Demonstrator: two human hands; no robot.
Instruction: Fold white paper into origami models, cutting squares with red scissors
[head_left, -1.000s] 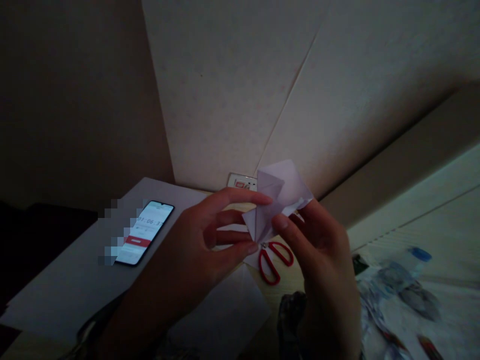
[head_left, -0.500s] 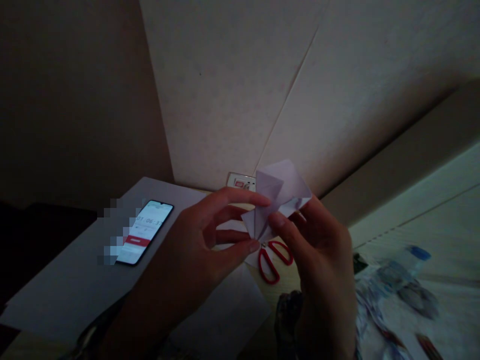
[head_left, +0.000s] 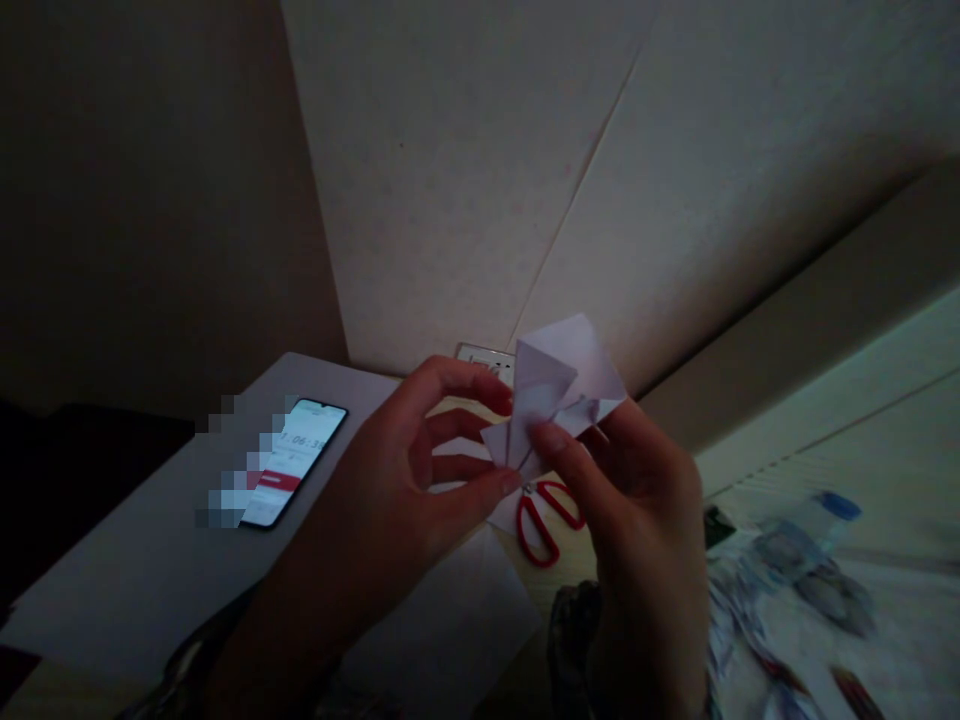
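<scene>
Item: folded white paper (head_left: 544, 375), one piece, raised in front of the wall (head_left: 480, 200), above the tabletop (head_left: 574, 570). Upper edges free of fingers; open air above and to either side of its top corners.
Right hand (head_left: 652, 490): closed on the paper, thumb on the near face, fingers behind.
Left hand (head_left: 420, 460): thumb at the paper's lower tip, index finger curved near its left edge; whether it grips cannot be told.
Below the paper: red-handled scissors (head_left: 550, 535), blades hidden; loose white sheet (head_left: 450, 620).
Behind: a flat printed object (head_left: 486, 354), partly covered.
Left: phone (head_left: 296, 465), lit, on a large pale sheet (head_left: 150, 560).
Right: blue-capped bottle (head_left: 836, 507), blurred.
</scene>
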